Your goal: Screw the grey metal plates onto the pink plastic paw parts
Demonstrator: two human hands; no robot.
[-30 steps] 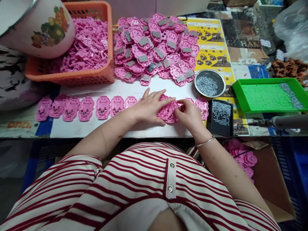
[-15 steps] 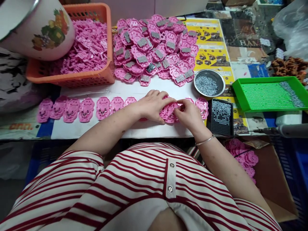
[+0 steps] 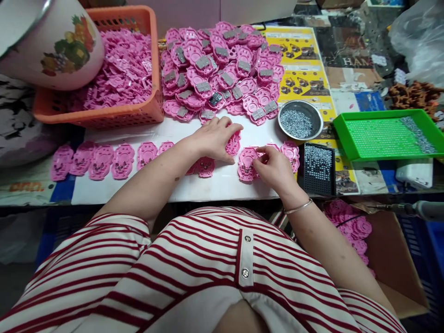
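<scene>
My left hand (image 3: 218, 138) is closed on a pink plastic piece (image 3: 233, 142), which shows past its fingers. My right hand (image 3: 272, 164) has thumb and forefinger pinched at the right edge of another pink casing (image 3: 247, 164) lying on the white sheet (image 3: 222, 187). Whether the right fingers grip that casing or a small part is hard to make out. A row of pink casings (image 3: 122, 161) with small metal parts inside runs left and right of my hands; my left forearm covers some of them.
Behind the hands rises a heap of pink casings (image 3: 229, 78) with grey plates. An orange basket (image 3: 157, 88) and enamel pot (image 3: 69, 46) stand left. Right are a screw bowl (image 3: 300, 120), black tray (image 3: 317, 169), green tray (image 3: 385, 155) and a screwdriver (image 3: 428, 209).
My left hand has moved slightly left and up with a pink piece, away from my right hand. The casing at my right fingers is now uncovered, and the screwdriver hangs lower.
</scene>
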